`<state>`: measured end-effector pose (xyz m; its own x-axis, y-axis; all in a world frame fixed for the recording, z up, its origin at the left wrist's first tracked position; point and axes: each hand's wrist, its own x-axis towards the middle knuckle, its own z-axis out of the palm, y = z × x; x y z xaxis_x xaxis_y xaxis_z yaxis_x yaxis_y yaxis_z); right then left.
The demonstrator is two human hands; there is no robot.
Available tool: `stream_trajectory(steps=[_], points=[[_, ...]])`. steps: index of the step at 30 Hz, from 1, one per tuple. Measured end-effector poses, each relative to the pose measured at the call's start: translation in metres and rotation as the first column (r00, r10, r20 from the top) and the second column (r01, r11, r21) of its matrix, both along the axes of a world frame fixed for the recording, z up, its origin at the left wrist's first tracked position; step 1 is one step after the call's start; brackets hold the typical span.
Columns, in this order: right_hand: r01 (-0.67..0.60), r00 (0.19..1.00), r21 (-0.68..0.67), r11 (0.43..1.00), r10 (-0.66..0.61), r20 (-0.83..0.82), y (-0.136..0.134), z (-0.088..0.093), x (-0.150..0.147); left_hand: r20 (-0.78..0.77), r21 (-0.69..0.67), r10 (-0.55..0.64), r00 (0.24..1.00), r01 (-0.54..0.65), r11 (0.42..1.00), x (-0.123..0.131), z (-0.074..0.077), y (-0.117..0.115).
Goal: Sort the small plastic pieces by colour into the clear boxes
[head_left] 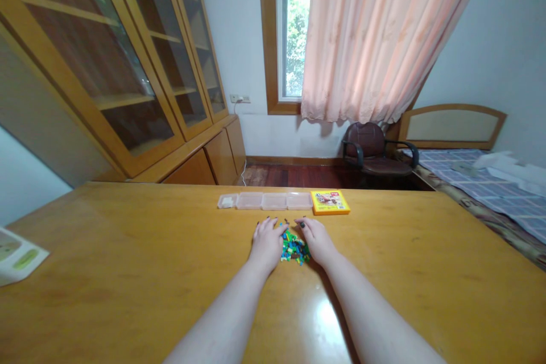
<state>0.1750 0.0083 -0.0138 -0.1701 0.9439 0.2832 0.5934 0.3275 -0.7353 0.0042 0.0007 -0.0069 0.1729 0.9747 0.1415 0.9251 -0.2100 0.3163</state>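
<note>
A small heap of several coloured bricks (293, 249), green, blue and yellow, lies on the wooden table (128, 250). My left hand (267, 239) rests palm down on the left side of the heap, fingers spread and flat. My right hand (314, 239) lies the same way on the right side, touching the bricks. Neither hand grips anything. Just beyond the hands stands a clear plastic organiser box (264, 201) with several compartments, and next to it a yellow box lid (330, 202) with a printed label.
A white leaflet (17, 256) lies at the table's left edge. Behind the table are a glass-door wooden cabinet (128, 68), a brown office chair (375, 151), a bed (482, 182) on the right, and a curtained window (294, 28).
</note>
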Motion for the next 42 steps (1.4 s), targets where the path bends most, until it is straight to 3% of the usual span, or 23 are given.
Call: stream_trajectory(steps=[3, 10, 15, 19, 24, 29, 38, 42], points=[[0.011, 1.0, 0.005, 1.0, -0.011, -0.02, 0.0, 0.002, 0.0, -0.002, -0.01, -0.009, 1.0, 0.008, 1.0, 0.001, 0.002, -0.001], [-0.172, 0.979, -0.044, 0.984, 0.175, 0.103, -0.007, 0.01, -0.005, 0.008, 0.032, 0.037, 0.999, -0.037, 0.999, 0.001, 0.008, -0.003], [-0.09, 0.987, -0.025, 0.996, 0.092, 0.129, -0.004, 0.007, -0.003, 0.005, -0.03, 0.013, 1.0, -0.012, 0.999, 0.002, 0.004, -0.002], [0.021, 0.997, 0.013, 1.0, -0.022, 0.068, 0.001, 0.003, 0.001, 0.007, 0.012, -0.045, 0.999, 0.045, 0.999, 0.002, 0.002, -0.002], [0.09, 0.996, 0.056, 0.994, -0.089, -0.007, 0.003, 0.0, 0.001, 0.018, -0.002, 0.015, 1.0, -0.015, 1.0, 0.0, 0.001, 0.0], [0.076, 0.997, 0.054, 0.996, -0.076, -0.018, 0.002, 0.0, 0.001, -0.005, -0.052, -0.003, 1.0, 0.003, 0.999, 0.0, -0.003, 0.001], [0.071, 0.997, 0.024, 0.997, -0.069, -0.043, 0.003, -0.002, 0.001, 0.014, 0.002, 0.053, 0.998, -0.054, 0.999, -0.001, 0.003, 0.001], [-0.039, 0.999, 0.015, 0.999, 0.039, -0.005, 0.0, 0.002, -0.002, 0.055, 0.048, 0.019, 0.998, -0.022, 0.999, -0.001, 0.007, -0.001]])
